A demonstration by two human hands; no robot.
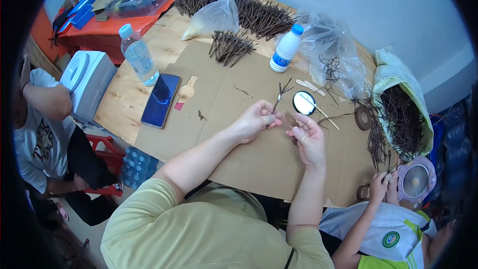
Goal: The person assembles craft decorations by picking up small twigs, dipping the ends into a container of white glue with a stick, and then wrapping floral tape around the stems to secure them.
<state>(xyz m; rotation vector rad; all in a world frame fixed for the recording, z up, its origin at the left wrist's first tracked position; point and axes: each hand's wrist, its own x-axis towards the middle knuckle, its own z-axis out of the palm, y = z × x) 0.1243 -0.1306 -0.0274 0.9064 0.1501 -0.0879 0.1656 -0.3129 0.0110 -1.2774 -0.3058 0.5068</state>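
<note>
My left hand [256, 122], over the middle of the cardboard, is closed on a thin brown twig [280, 95]. The twig forks into several thin branches at its upper end and has a white patch below the fork. Close by on the right, my right hand [309, 142] is raised with its fingers curled toward the thumb; I cannot make out what lies between them. Just beyond it lies a round black dish [304, 102] of white paste, with a thin wooden stick [326, 115] across its edge. Bands of wrap show on some fingers of both hands.
A white bottle [287, 50], twig bundles [231, 49], a phone [161, 100] and a water bottle [139, 56] stand or lie around the cardboard [219, 84]. A brown tape roll [363, 118] and a twig-filled sack [425, 134] are right. People sit on both sides; a small fan [416, 182] is right.
</note>
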